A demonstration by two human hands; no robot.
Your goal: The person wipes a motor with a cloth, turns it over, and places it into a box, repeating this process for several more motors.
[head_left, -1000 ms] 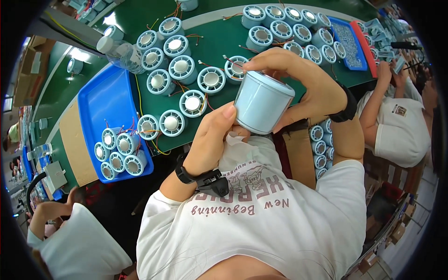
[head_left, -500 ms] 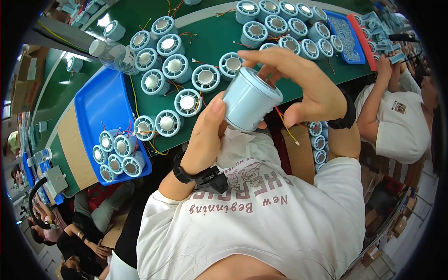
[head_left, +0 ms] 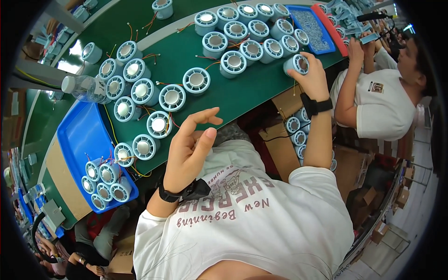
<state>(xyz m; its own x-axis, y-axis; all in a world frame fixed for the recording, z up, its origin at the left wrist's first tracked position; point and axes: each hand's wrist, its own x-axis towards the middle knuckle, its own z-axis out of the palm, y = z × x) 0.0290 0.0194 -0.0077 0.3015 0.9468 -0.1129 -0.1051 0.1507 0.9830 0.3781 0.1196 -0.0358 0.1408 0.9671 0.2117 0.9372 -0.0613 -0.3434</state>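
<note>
My right hand (head_left: 311,78) is closed around a light-blue round motor-like housing (head_left: 297,65) at the right edge of the green table (head_left: 261,86). The housing's slotted ring and grey centre face up, and fingers hide part of its side. My left hand (head_left: 189,151) is empty, fingers loosely curled and apart, in front of the table edge. Nearest to it stands a housing with a bright silver centre (head_left: 159,124). More such housings (head_left: 196,80) are spread over the table, several with thin coloured wires.
A blue tray (head_left: 77,128) at left holds several housings; a clear bottle (head_left: 88,88) stands behind it. Far right are a tray of small clear pieces (head_left: 311,30) and a red strip (head_left: 330,29). A cardboard box (head_left: 280,161) with housings is below. Another person (head_left: 373,100) sits at right.
My right hand has carried the housing from in front of me to the right end of the table. My left hand has let go of it. The view has shifted rightward.
</note>
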